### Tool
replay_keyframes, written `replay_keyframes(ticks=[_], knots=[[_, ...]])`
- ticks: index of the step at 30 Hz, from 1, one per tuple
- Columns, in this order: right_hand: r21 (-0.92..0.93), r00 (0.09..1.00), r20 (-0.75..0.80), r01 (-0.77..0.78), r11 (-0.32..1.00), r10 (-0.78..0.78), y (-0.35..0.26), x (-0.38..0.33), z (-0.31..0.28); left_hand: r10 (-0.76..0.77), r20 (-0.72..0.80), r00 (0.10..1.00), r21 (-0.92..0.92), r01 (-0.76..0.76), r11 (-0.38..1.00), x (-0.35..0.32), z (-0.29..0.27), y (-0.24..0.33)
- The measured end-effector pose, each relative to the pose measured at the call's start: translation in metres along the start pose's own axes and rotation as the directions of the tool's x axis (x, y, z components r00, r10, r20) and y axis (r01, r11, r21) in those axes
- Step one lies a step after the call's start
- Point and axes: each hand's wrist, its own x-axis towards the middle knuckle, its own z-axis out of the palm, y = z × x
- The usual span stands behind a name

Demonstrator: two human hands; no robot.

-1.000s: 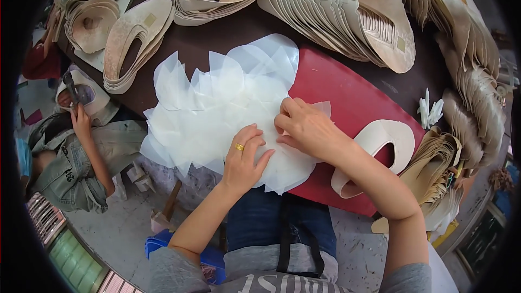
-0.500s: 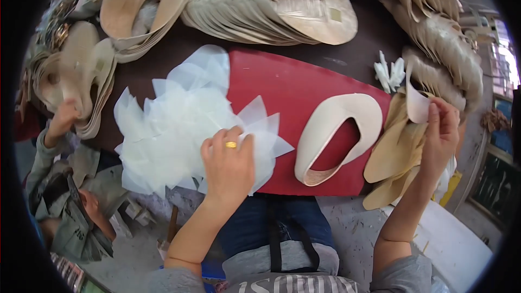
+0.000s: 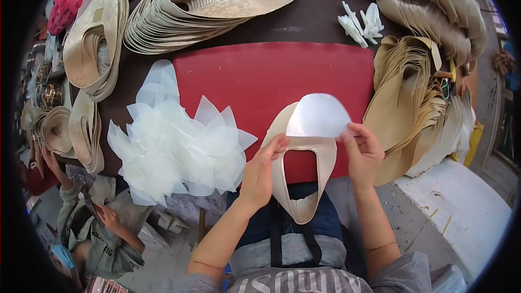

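Upper (image 3: 309,142) sits between left fingers (image 3: 274,145) and right fingers (image 3: 364,131)

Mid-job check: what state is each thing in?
Pale upper, toe pointing away, partly covered
White piece, over the upper's toe
Left hand, at the upper's edge, grip unclear
Right hand, pinching the white piece's edge
Translucent sheets, loosely heaped, overlapping
Tan pieces, stacked in layers
Red mat, flat, partly covered

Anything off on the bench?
No obvious damage. White translucent pieces lie jumbled over the left edge of the red mat, unlike the nested stacks nearby. The white curved piece sits off-centre on the shoe upper.
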Motion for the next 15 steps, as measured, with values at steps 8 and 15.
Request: replay_keyframes(ticks=[8,15], knots=[[0.103,0.975,0.039,-0.221,0.970,0.218,0.049,-0.012,0.005,-0.312,-0.310,0.898,0.000,0.329,0.944,0.021,0.011,0.005],[-0.166,0.981,0.080,-0.164,0.972,0.179,0.048,-0.008,0.004,-0.162,-0.444,0.881,0.211,0.278,0.937,0.026,0.015,0.004]])
